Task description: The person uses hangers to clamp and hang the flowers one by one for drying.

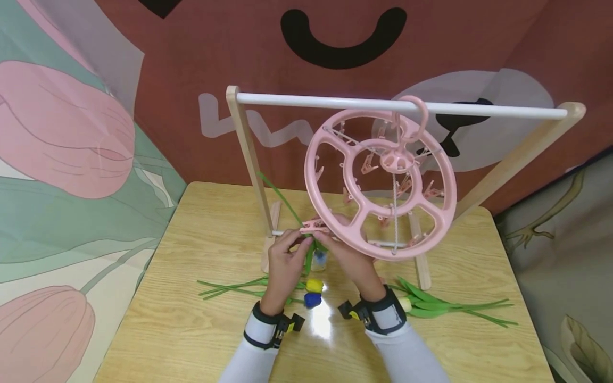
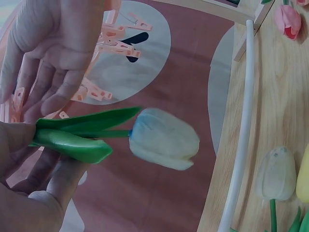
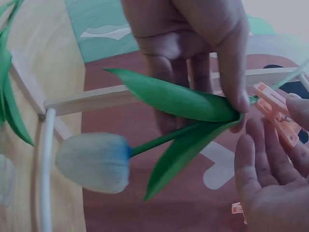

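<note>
My left hand [image 1: 286, 263] pinches the green stem of a white artificial tulip [image 2: 164, 138] just beside its leaves [image 3: 174, 99]. The bloom, tinted blue at its base, points down toward the table, while the bare stem end rises toward the upper left in the head view. My right hand [image 3: 275, 169] pinches a pink clothespin [image 3: 276, 113], whose tip is right at the stem near the left fingertips. That clothespin is beside the lower left rim of a round pink drying hanger [image 1: 351, 234], which partly hides the right hand in the head view.
The hanger hooks over a white rod [image 1: 316, 100] of a wooden rack, and several clothespins dangle from it. A yellow tulip [image 1: 314, 285] and a blue tulip [image 1: 313, 300] lie on the wooden table [image 1: 158, 319]. More tulips, with green stems [image 1: 479, 307], lie at the right.
</note>
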Demonstrator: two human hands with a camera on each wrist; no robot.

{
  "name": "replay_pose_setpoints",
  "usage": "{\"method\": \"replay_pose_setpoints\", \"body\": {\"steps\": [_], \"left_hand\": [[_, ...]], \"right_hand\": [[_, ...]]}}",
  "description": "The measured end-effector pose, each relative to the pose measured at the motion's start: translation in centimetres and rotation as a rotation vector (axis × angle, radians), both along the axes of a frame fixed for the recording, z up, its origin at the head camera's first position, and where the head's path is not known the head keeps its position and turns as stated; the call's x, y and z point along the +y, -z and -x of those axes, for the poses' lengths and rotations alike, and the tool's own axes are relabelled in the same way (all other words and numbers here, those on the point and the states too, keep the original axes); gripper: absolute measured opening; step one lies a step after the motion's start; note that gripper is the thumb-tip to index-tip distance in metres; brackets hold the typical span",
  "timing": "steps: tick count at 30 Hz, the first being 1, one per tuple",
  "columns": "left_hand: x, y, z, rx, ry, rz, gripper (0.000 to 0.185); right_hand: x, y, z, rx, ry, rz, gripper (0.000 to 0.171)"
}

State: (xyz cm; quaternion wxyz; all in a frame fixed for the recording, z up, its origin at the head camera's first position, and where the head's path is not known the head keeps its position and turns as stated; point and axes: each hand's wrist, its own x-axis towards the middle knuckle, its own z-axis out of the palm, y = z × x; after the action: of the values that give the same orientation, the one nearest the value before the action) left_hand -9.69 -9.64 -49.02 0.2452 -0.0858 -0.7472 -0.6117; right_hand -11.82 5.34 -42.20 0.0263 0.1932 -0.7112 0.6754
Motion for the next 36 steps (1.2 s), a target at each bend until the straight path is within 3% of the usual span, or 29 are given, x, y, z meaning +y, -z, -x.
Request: {"method": "replay_pose_setpoints", "body": {"steps": [4,9,14,20,24,29,36], "left_hand": [[-0.1,-0.2,0.1,0.004,-0.003,0.013,0.02],[-0.3,-0.3,0.2,-0.019,0.017,-0.008,0.02],[-0.4,-0.5,0.3,-0.017,0.011,0.012,0.019],[-0.5,-0.7,0.5,0.014,0.01,0.063,0.016],[-0.6,-1.0,0.6,0.021,0.024,0.07,0.015],[-0.7,-1.1,0.7,0.015,0.04,0.068,0.016],[-1.5,-1.1,0.5,0.028,0.061,0.062,0.021]], "right_hand": [[0.2,2.5,0.0,-0.051,0.023,-0.068,0.048],[0.6,5.6,-0.9,0.023,0.07,-0.149,0.055],[2.3,7.4,-2.0,0.07,0.038,-0.302,0.06],[5.5,9.1,-2.8,0.085,0.021,-0.522,0.058],[7.2,9.7,-2.7,0.112,0.027,-0.598,0.056],[8.9,10.1,-2.9,0.08,0.036,-0.668,0.055],[10.9,11.3,-3.2,0.145,0.076,-0.726,0.054]]}}
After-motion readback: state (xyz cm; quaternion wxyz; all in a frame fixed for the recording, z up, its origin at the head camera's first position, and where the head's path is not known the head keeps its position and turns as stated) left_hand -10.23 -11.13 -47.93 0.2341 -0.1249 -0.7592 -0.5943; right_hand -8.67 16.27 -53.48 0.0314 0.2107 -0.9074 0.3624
